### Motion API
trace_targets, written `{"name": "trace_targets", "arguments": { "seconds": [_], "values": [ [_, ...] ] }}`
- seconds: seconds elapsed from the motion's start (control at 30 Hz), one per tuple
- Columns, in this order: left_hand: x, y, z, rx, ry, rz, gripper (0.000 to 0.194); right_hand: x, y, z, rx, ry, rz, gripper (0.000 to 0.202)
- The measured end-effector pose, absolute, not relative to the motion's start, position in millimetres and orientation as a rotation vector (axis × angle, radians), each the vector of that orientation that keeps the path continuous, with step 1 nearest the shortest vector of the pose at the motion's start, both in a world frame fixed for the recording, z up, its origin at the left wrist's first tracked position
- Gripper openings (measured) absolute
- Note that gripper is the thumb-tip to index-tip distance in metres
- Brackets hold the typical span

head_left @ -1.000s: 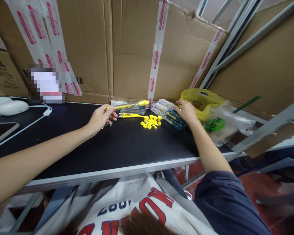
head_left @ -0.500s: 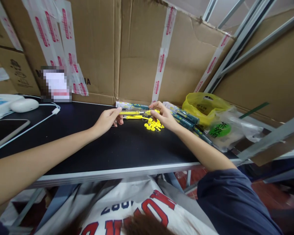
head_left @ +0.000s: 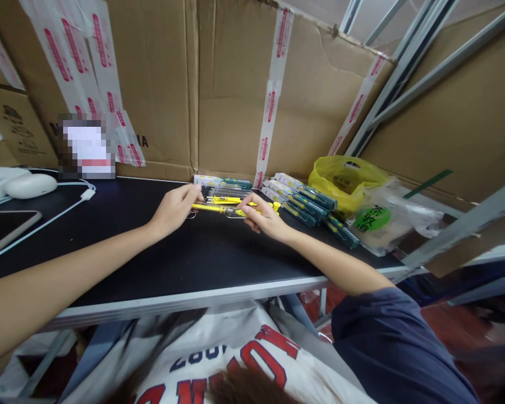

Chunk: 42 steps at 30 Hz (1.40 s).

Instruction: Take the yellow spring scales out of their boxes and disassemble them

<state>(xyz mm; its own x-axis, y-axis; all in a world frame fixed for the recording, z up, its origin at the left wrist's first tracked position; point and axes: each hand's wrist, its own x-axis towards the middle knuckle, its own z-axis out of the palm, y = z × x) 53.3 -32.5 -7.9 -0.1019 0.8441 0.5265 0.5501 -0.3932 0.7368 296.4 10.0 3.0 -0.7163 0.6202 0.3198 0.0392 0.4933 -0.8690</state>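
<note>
My left hand (head_left: 174,209) is closed on one end of a slim yellow pen-like stick (head_left: 208,207), held level just above the black tabletop. At the stick's other end, my right hand (head_left: 266,217) pinches a small yellow piece with a thin wire loop (head_left: 235,213). Whether that piece is joined to the stick, I cannot tell. Just behind lie more yellow pen-like sticks (head_left: 225,200) and clear slim tubes (head_left: 224,192). My right hand mostly covers the pile of small yellow pieces (head_left: 276,208).
Slim green-and-white boxes (head_left: 303,197) are stacked to the right, with more (head_left: 223,182) at the back. Beyond them sit a yellow plastic bag (head_left: 340,179) and a clear bag (head_left: 379,224). A phone (head_left: 8,233), white cable (head_left: 59,221) and white rounded case (head_left: 31,186) lie left.
My right hand has come down and slightly left, and now covers most of the small yellow pieces. The held stick is lower and tilts slightly down toward the right. The view has shifted slightly.
</note>
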Motion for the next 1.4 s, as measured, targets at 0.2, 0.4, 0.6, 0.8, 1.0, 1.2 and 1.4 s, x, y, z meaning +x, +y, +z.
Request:
{"name": "trace_targets", "arguments": {
  "seconds": [0.2, 0.4, 0.6, 0.8, 1.0, 1.2, 1.4],
  "values": [
    [60.2, -42.6, -7.7, 2.932, 1.283, 0.992, 0.045, 287.5, 8.6, -5.2, -0.642, -2.01, 1.52, 0.032],
    [60.6, -40.4, -14.5, 3.057, 1.377, 0.897, 0.039, 290.1, 8.5, -4.2, -0.698, -1.976, 1.568, 0.035],
    [60.9, -41.6, -15.2, 3.039, 1.421, 0.878, 0.042, 292.2, 14.8, -5.3, -0.743, -1.925, 1.481, 0.028],
    [64.8, -41.7, -17.0, 2.974, 1.468, 0.881, 0.042, 290.9, 17.9, -12.7, -0.703, -1.901, 1.299, 0.025],
    [66.8, -43.4, -18.7, 2.867, 1.453, 0.922, 0.044, 293.5, 15.4, -15.0, -0.675, -2.004, 0.888, 0.022],
    [65.3, -44.0, -13.6, 2.844, 1.517, 0.76, 0.048, 294.0, 17.5, -16.0, -0.534, -2.138, 0.686, 0.02],
    [55.7, -37.6, -10.8, 2.831, 1.482, 0.69, 0.051, 292.2, 26.3, -20.5, -0.392, -2.163, 0.738, 0.024]
  ]
}}
